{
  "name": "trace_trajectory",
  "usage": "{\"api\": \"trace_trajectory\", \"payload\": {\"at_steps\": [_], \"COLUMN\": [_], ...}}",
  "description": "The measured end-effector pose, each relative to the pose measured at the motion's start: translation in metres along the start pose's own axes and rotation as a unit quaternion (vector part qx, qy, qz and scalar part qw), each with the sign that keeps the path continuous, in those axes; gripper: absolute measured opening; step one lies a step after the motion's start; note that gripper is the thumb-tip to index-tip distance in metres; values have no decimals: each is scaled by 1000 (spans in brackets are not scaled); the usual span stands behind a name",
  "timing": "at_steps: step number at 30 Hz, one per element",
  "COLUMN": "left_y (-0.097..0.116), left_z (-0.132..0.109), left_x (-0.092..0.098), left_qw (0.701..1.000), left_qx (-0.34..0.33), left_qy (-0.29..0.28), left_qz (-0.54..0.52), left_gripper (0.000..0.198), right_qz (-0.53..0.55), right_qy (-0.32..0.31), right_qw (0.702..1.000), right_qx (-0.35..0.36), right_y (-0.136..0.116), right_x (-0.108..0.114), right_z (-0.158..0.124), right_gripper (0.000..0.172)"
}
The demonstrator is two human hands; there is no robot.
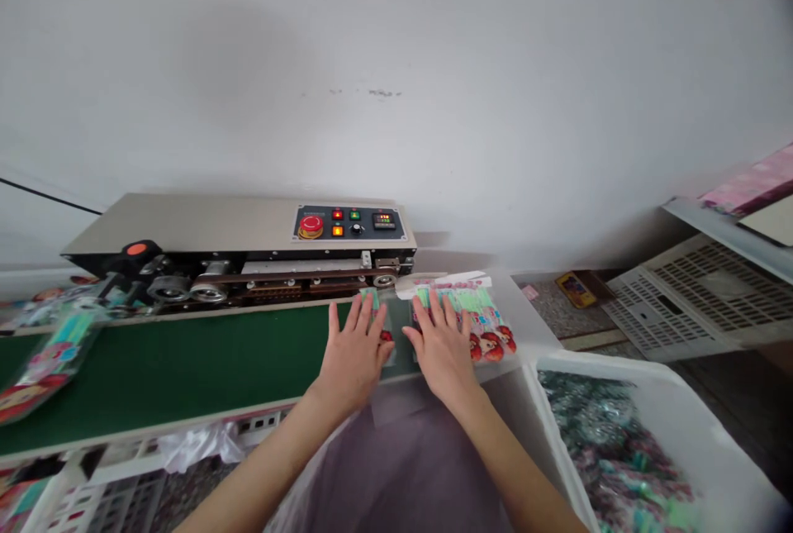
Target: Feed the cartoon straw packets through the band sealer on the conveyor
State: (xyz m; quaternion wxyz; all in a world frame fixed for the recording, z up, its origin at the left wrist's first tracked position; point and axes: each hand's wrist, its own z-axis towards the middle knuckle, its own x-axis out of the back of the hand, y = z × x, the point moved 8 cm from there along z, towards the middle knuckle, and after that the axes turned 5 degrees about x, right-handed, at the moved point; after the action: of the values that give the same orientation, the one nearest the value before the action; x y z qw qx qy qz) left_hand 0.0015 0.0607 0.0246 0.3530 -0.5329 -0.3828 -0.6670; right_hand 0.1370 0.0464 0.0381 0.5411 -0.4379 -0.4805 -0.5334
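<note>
My left hand (353,355) lies flat, fingers spread, on a clear packet (384,326) at the right end of the green conveyor belt (173,368). My right hand (441,347) presses flat on a second packet (483,322) with green and pink contents and red cartoon print. Both packets lie just in front of the sealing slot of the band sealer (248,248). Its control panel (348,223) shows a red stop button and lit lamps.
A sealed packet (46,364) lies blurred at the belt's left end. A white bin (644,442) full of small wrapped items stands at my right. White slotted crates (700,293) sit on the floor beyond it. A grey wall rises behind the machine.
</note>
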Motion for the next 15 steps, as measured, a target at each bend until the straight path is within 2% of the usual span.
{"api": "trace_trajectory", "payload": {"at_steps": [2,4,7,9,12,15], "left_y": [10,34,70,80,72,48], "left_z": [4,12,27,34,33,22], "left_x": [9,12,3,-10,-26,-26], "left_qw": [1000,999,994,993,994,996], "left_qx": [7,-30,-88,-99,-86,-70], "left_qy": [9,7,1,-13,-12,7], "left_qz": [-9,-33,-62,-67,-65,-49], "left_gripper": [54,53,54,56,56,54], "right_qz": [-6,-25,-58,-69,-72,-65], "right_qy": [11,20,3,-21,-34,-21], "right_qw": [1000,999,997,996,996,997], "right_qx": [2,-9,-41,-51,-42,-41], "right_y": [9,28,60,73,72,54], "right_x": [5,8,4,-2,-11,-15], "right_z": [-1,-5,-11,-14,-17,-15], "right_gripper": [48,46,46,47,47,48]}}
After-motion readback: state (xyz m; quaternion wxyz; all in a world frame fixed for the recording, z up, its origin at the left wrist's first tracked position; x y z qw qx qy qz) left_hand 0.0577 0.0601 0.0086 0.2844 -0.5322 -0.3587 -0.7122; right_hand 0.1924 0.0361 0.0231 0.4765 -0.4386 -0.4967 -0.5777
